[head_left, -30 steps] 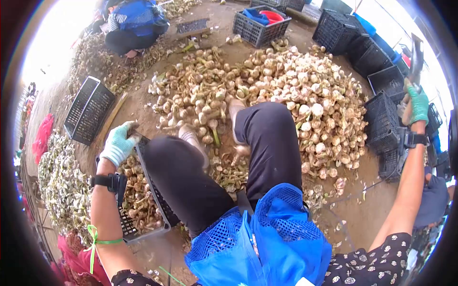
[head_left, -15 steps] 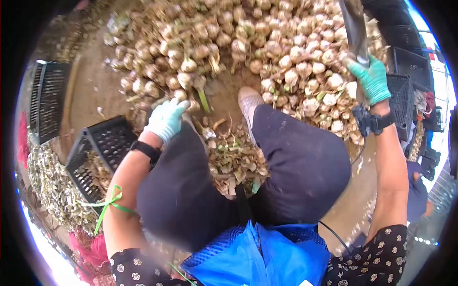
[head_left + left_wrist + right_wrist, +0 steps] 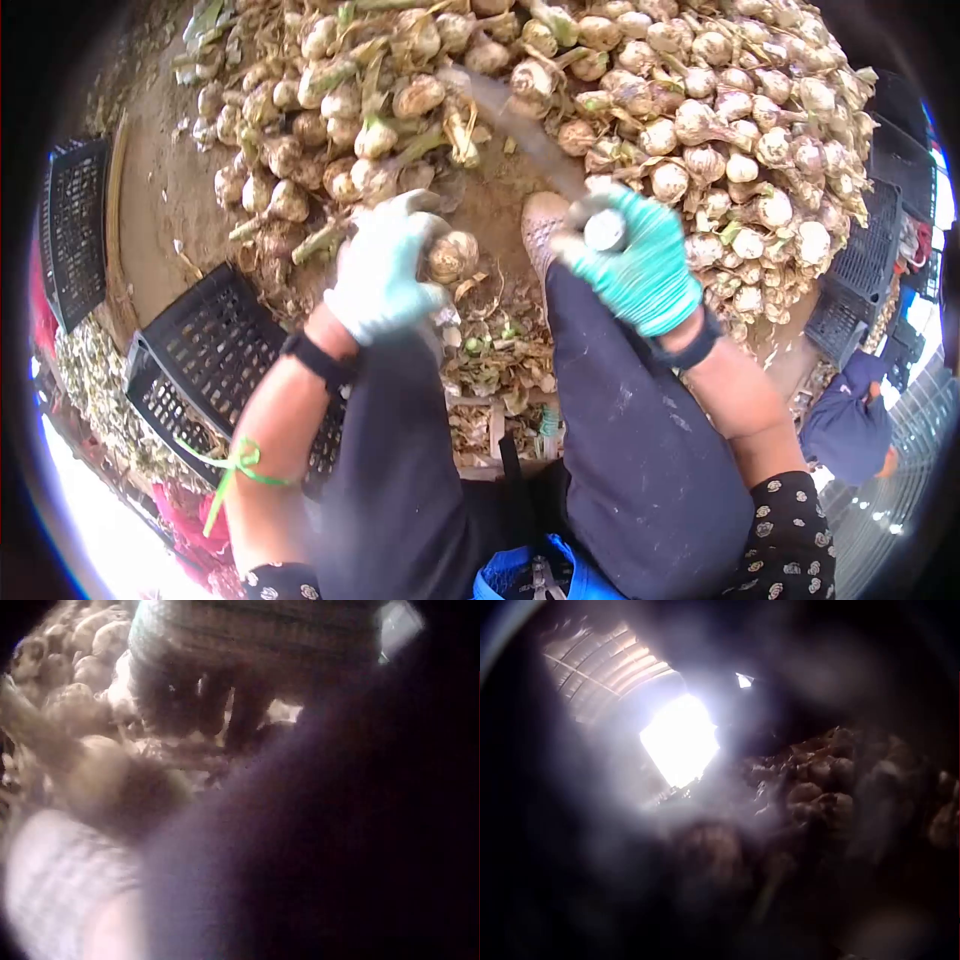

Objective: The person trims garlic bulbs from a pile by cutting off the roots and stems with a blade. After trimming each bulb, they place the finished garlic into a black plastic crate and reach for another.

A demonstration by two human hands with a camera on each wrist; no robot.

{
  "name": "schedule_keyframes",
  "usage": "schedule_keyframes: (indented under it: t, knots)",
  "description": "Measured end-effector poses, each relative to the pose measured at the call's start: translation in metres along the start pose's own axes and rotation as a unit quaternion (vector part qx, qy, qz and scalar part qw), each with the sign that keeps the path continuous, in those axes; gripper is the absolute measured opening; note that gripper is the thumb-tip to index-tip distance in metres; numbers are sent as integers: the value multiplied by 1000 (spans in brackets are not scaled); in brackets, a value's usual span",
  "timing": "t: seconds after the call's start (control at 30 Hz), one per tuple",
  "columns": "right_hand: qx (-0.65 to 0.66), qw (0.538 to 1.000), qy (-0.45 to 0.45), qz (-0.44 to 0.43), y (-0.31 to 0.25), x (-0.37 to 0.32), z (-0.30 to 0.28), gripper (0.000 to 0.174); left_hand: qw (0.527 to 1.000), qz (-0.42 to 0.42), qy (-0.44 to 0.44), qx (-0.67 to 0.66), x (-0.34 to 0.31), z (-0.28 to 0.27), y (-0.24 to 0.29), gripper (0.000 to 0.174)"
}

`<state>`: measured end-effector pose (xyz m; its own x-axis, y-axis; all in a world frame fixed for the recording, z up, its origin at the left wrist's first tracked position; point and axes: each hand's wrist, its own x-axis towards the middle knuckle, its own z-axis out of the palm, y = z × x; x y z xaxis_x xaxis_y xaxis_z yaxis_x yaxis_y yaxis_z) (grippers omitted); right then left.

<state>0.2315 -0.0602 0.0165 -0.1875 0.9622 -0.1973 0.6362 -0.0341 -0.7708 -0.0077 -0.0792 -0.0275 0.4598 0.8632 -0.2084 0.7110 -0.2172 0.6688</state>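
Note:
My left hand (image 3: 385, 265), in a pale knit glove, pinches a garlic bulb (image 3: 453, 256) between thumb and fingers in the head view. The bulb is round and brownish, at the near edge of the heap. Between the knees and the heap, my right hand (image 3: 635, 255) in a green glove grips a knife. The knife's handle end faces up in the fist, and its wide metal blade (image 3: 525, 130) points forward and left, blurred. In the left wrist view the glove (image 3: 247, 637) shows at the top, with its fingers in shadow. The right wrist view is mostly dark.
A large heap of garlic bulbs (image 3: 720, 120) spreads ahead and to the right. Black plastic crates stand at left (image 3: 205, 330), far left (image 3: 75, 230) and right (image 3: 855, 240). Trimmings (image 3: 500, 355) lie between the legs. Another person (image 3: 850, 420) is at far right.
Both hands have come inward toward each other in front of the knees. The knife has swung from the far right to point forward-left. The left hand has taken a garlic bulb. The head view has tilted down.

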Motion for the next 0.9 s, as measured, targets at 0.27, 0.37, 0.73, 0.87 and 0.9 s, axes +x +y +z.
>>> schedule_keyframes:
  t: [0.27,0.37,0.73,0.87,0.9]
  knots:
    - [-143,966,-47,-211,4,11,18,33,941,-50,130,-310,29,-12,14,66]
    - [-164,962,-76,-202,-4,23,20,28,866,-99,94,-481,38,-18,22,63]
    - [-148,952,-70,-259,2,29,36,21,777,-212,142,-575,13,-10,31,36]
    - [-124,957,-73,-251,7,30,38,21,828,-227,89,-504,5,-6,20,40]
    - [-114,958,-75,-254,9,31,39,21,840,-236,65,-484,1,-4,14,42]
